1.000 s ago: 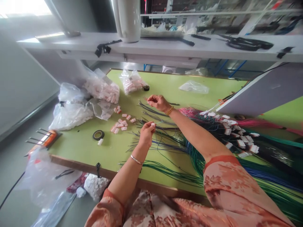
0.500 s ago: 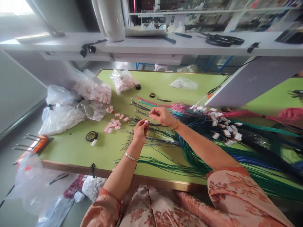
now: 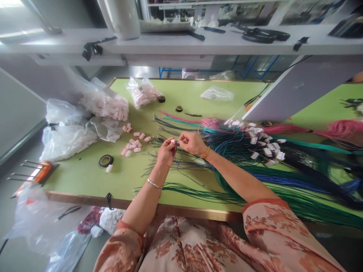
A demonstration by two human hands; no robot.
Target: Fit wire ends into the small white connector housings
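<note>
Presently, left hand [image 3: 165, 155] grasped white connector housing [image 3: 172, 141] above desk [image 3: 85, 181]; right hand [image 3: 194, 143], fingers [image 3: 183, 139] pinched, sat just beside it, contents indiscernible. Likely step was connector wiring; next move called for steady, aligned insertion.

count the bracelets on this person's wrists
2: a silver bangle on the left wrist and a yellow beaded bracelet on the right wrist. Any tucked under the sleeves would be hidden.
</note>
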